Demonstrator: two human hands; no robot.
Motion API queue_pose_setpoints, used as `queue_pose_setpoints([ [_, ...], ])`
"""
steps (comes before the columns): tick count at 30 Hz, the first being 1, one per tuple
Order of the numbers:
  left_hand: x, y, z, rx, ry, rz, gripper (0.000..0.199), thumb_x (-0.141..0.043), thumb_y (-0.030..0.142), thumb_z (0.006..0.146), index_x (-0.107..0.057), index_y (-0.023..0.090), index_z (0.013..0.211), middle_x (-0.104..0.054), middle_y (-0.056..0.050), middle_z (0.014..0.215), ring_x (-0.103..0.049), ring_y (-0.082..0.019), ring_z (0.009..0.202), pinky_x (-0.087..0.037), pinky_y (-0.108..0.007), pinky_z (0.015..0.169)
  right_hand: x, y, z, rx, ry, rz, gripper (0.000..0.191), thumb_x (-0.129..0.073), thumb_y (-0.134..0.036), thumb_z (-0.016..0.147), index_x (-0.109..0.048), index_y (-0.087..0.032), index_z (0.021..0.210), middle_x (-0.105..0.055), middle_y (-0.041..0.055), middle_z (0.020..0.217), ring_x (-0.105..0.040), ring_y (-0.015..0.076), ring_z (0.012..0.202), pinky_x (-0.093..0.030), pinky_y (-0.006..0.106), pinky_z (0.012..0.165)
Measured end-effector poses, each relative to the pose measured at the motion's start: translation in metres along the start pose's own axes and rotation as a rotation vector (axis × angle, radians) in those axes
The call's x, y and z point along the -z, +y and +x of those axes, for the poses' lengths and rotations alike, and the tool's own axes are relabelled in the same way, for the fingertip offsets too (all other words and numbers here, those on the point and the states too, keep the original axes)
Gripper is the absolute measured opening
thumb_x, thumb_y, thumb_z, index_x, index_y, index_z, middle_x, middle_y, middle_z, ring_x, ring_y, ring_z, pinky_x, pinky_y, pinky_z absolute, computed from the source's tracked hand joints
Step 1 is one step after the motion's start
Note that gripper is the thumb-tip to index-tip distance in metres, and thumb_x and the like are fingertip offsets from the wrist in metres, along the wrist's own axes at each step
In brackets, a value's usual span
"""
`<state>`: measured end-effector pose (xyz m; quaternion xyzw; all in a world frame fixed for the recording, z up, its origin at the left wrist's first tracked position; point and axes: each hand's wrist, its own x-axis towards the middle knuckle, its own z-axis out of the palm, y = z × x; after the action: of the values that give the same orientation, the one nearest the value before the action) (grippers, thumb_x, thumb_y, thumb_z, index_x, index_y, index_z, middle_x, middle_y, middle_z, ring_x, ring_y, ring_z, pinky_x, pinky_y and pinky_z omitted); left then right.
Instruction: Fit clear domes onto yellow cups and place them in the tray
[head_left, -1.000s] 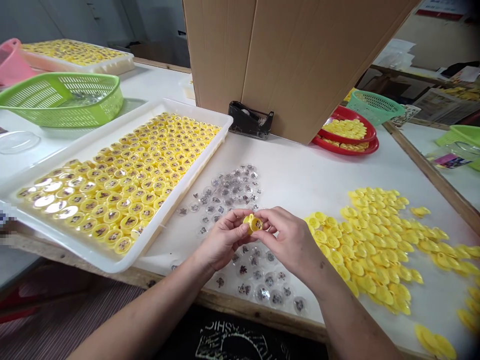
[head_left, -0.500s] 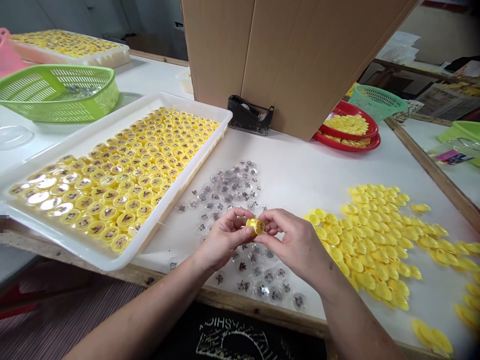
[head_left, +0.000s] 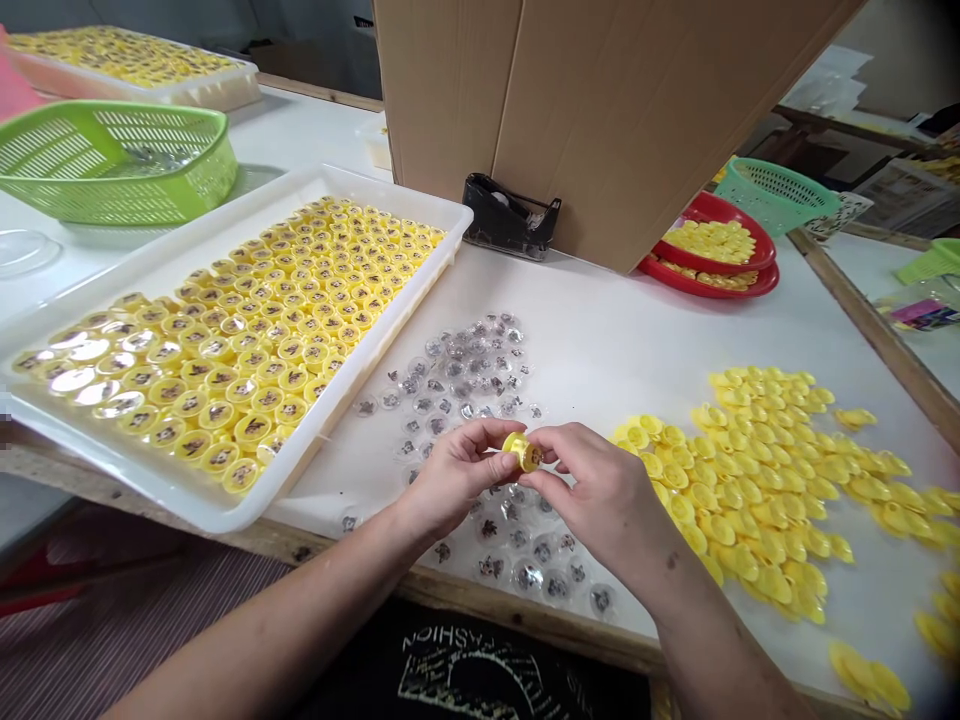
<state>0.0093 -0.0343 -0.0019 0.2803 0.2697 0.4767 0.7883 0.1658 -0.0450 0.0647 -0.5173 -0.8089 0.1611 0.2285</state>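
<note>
1. My left hand (head_left: 461, 470) pinches a small yellow piece (head_left: 521, 452) between thumb and forefinger, the fingers narrow around its left side.
2. My right hand (head_left: 592, 480) holds the same piece from the right, thumb and forefinger close together at its edge; how hard they press, I cannot tell.
3. The piece is above the near middle of the white table (head_left: 600, 350), tilted, with a dark printed picture on its right-hand face.
4. Below and beyond my hands lie clear printed discs (head_left: 526, 575), scattered loosely over the table.
5. To my right spreads a heap of plain yellow caps (head_left: 739, 500), many overlapping.
6. To my left is a white tray (head_left: 217, 245) with rows of yellow printed pieces (head_left: 255, 428).
7. On the far side, a black tape dispenser (head_left: 510, 217) sits at the foot of a cardboard box (head_left: 592, 120).
</note>
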Motion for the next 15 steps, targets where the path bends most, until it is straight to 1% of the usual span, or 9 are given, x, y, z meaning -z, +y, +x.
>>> queue_pose_setpoints([
  [4,-0.0027,0.0003,0.0002,0.031,0.024,-0.023,0.032,-0.078,0.022,0.068,-0.066,0.014,0.097,-0.066,-0.004,0.087,-0.062,-0.013,0.077,-0.051,-0.024,0.071,-0.0003,-0.0011,-0.002,0.026,0.041,-0.015,0.02,-0.068,-0.011,0.076,-0.061,-0.019,0.093,-0.064,0.0009,0.086,-0.062,0.0143,0.074,-0.05,0.027,0.066],
  [8,-0.0048,0.0018,-0.0009,0.057,0.026,-0.05,0.03,-0.078,0.023,0.07,-0.066,0.015,0.096,-0.067,-0.004,0.085,-0.062,-0.013,0.077,-0.051,-0.023,0.069,-0.0004,0.0003,-0.0005,0.019,0.035,0.012,0.019,-0.067,-0.012,0.076,-0.06,-0.019,0.092,-0.064,0.0009,0.087,-0.063,0.0141,0.076,-0.051,0.027,0.068],
  [12,-0.0044,0.0021,-0.0016,0.031,-0.003,-0.041,0.028,-0.077,0.022,0.07,-0.065,0.015,0.095,-0.068,-0.004,0.084,-0.063,-0.013,0.075,-0.052,-0.023,0.068,-0.0012,0.0008,0.0019,-0.012,0.022,0.049,0.016,-0.066,-0.012,0.077,-0.061,-0.021,0.089,-0.064,0.0001,0.086,-0.063,0.014,0.076,-0.052,0.028,0.069],
  [15,-0.0039,0.0009,-0.0017,-0.003,-0.002,-0.015,0.028,-0.077,0.021,0.07,-0.065,0.014,0.095,-0.068,-0.004,0.083,-0.063,-0.012,0.076,-0.052,-0.022,0.069,-0.0017,0.0002,0.0017,-0.013,0.017,0.048,0.015,-0.066,-0.011,0.077,-0.061,-0.02,0.088,-0.064,0.0002,0.084,-0.062,0.0144,0.075,-0.052,0.028,0.068],
])
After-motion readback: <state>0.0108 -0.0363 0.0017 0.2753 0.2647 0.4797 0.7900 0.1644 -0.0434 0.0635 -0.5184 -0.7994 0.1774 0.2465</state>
